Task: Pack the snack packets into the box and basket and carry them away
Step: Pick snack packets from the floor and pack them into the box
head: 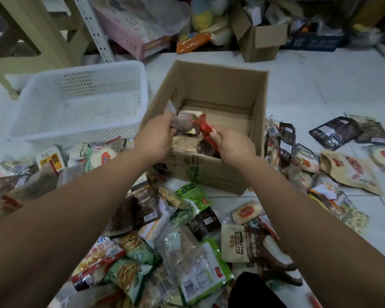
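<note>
Now, red packet (206,130) in right grip (233,147) — over box (231,85)

White tiled floor (320,81) carries cardboard box (211,174), white basket (80,103) beside it, snack packets (165,241) scattered around.

One view only: head-worn, wide-angle, facing forward and steeply down onto the tiled floor (320,85). Close range. The cardboard box (209,174) stands mid-frame, the white basket (76,134) left of it. The floor's far edge runs along the frame's top.
</note>
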